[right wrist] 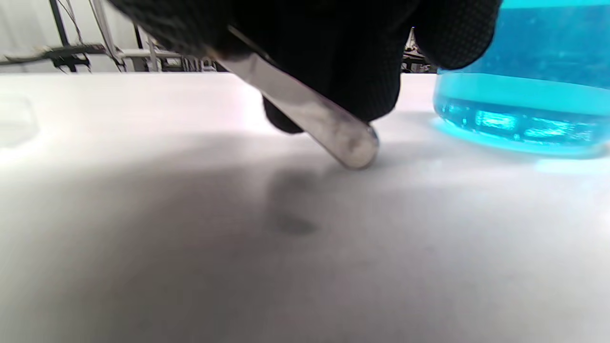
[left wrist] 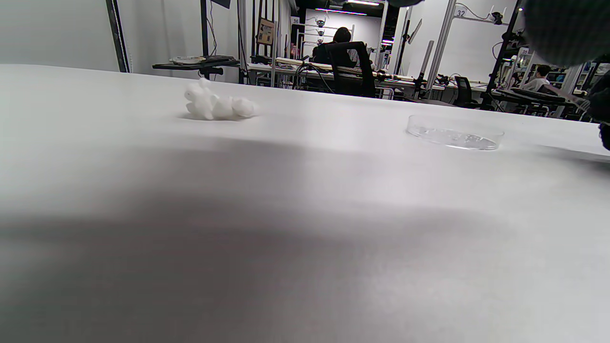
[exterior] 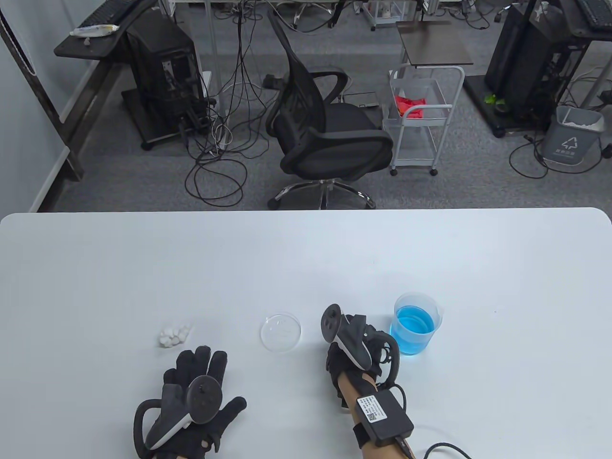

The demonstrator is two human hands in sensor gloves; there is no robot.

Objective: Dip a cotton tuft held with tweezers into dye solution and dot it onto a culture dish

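My right hand (exterior: 356,342) sits between the clear culture dish (exterior: 280,332) and the beaker of blue dye (exterior: 415,323). In the right wrist view its gloved fingers (right wrist: 333,57) hold metal tweezers (right wrist: 310,107), whose rounded end hangs just above the table; the beaker (right wrist: 524,90) stands close at the right. My left hand (exterior: 196,397) rests flat on the table with its fingers spread, holding nothing, just below the white cotton tufts (exterior: 175,335). The left wrist view shows the cotton (left wrist: 217,105) and the dish (left wrist: 454,133) on the table. The tweezers' tips are hidden.
The white table (exterior: 306,258) runs wide beyond the objects. Behind its far edge stand an office chair (exterior: 325,129), a small white cart (exterior: 423,114) and desks with cables. A cable (exterior: 440,449) runs from my right forearm.
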